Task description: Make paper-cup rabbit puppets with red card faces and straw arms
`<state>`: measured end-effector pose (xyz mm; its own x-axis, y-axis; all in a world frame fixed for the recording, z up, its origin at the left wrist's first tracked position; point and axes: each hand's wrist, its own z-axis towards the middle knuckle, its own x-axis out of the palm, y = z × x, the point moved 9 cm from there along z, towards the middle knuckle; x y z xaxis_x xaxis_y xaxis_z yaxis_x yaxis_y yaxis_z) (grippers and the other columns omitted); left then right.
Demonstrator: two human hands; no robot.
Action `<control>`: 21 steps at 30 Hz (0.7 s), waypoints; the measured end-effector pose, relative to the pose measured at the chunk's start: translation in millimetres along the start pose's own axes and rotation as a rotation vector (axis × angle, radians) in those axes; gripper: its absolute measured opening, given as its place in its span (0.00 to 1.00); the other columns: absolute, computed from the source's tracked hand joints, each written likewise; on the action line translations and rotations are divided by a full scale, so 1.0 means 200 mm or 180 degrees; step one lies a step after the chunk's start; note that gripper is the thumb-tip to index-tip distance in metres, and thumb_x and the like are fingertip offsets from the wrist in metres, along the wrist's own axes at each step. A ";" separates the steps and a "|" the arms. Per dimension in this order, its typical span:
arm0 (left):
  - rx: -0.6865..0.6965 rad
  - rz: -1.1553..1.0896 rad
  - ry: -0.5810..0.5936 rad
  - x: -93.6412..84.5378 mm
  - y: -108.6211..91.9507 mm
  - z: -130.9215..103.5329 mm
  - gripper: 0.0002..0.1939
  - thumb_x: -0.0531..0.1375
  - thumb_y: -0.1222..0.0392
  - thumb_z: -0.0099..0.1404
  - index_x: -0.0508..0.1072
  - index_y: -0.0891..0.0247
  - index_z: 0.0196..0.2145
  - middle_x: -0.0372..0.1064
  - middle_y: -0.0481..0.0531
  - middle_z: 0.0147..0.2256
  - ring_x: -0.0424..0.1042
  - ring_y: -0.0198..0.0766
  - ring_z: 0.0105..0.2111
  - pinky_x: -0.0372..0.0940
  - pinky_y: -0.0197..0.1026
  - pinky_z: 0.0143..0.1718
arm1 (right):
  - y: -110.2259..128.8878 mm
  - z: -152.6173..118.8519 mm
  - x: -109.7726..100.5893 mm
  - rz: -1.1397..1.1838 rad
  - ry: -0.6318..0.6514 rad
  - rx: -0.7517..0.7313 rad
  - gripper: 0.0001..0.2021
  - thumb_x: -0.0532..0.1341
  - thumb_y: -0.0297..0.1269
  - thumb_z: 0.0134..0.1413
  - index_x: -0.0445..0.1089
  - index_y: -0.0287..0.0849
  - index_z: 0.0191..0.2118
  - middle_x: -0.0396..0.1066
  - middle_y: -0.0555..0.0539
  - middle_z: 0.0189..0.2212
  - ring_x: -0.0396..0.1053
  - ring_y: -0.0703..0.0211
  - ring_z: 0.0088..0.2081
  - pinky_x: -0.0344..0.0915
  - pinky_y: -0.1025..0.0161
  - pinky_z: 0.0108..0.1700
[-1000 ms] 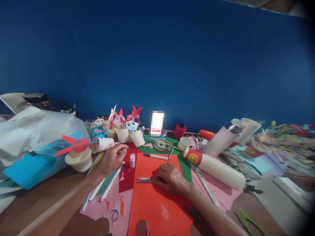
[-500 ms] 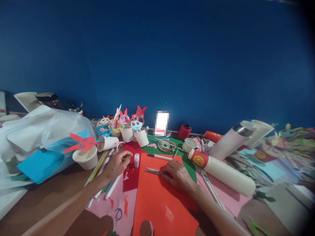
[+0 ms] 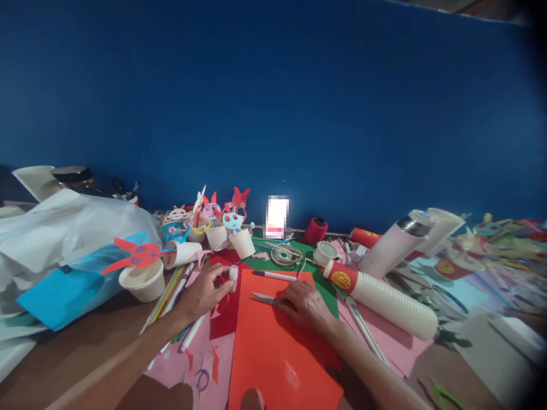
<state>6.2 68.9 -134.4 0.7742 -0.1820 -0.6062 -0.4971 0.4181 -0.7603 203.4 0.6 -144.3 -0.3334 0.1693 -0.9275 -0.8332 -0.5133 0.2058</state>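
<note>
Blue wall [image 3: 273, 97] behind, right fingers [image 3: 294, 288] curl round metal scissors [image 3: 264, 298]; left fingers [image 3: 219, 270] (loosely bent, grip unclear) meet a whitish cylinder [image 3: 233, 274].

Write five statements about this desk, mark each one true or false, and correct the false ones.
1. The right hand holds the scissors over the orange sheet. True.
2. The left hand is on the stack of paper cups. False: its fingers are at the small white cylinder, left of the orange sheet.
3. The stack of paper cups lies on its side. True.
4. The wall behind the desk is yellow. False: the wall is blue.
5. The long-eared paper cutout at the left is green. False: the cutout is red.
</note>
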 end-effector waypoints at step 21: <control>-0.0244 0.0091 -0.0652 -0.17 0.02 0.06 0.11 0.52 0.54 0.59 0.67 0.62 0.37 0.73 0.50 0.30 0.71 0.36 0.27 0.64 0.36 0.32 | 0.01 0.00 -0.01 -0.0054 -0.0048 -0.0051 0.07 0.57 0.38 0.54 0.67 0.41 0.31 0.67 0.47 0.28 0.62 0.59 0.33 0.53 0.64 0.35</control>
<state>-16.9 87.9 -114.7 0.8189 0.0169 -0.5737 -0.5423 0.3501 -0.7638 202.2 0.1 -141.8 -0.3261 0.1906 -0.9259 -0.8316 -0.5237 0.1850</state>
